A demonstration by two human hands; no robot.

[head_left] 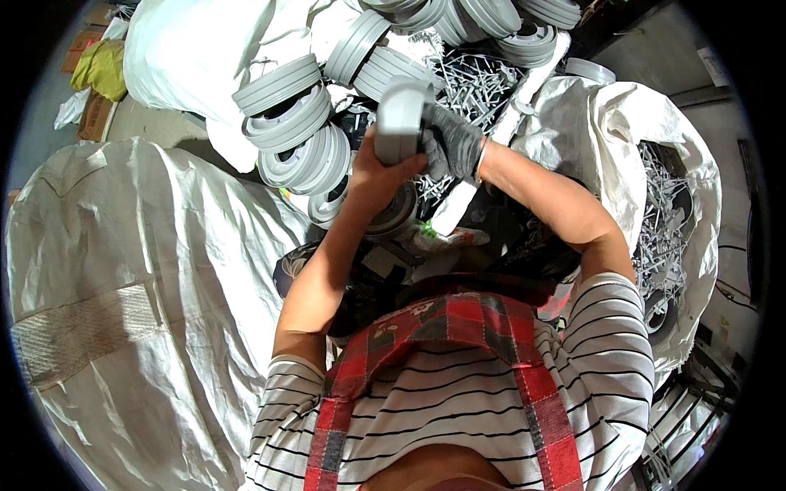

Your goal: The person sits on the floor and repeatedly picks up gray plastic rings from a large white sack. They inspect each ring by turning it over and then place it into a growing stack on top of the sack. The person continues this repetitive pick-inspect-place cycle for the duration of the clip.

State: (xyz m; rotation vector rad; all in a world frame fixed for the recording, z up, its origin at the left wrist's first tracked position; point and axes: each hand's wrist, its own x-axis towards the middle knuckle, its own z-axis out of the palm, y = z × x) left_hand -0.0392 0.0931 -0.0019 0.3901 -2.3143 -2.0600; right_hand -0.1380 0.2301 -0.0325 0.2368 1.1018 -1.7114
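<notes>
Clasping a grey part (399, 127), left hand (381, 173) firm, gloved right hand (452, 142) beside it, grip unclear

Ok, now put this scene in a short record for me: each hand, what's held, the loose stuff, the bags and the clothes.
Left hand: bare, gripping the grey part
Right hand: gloved, against that part's right side; grip unclear
Held: grey part, raised in front of the body, blurred
Rings: grey, ribbed, piled beyond and left of the hands
Sticks: thin, pale, heaped beyond the right hand
Left bag: white, large
Right bag: white, open, more sticks inside
Clothes: striped shirt, red checked apron
</notes>
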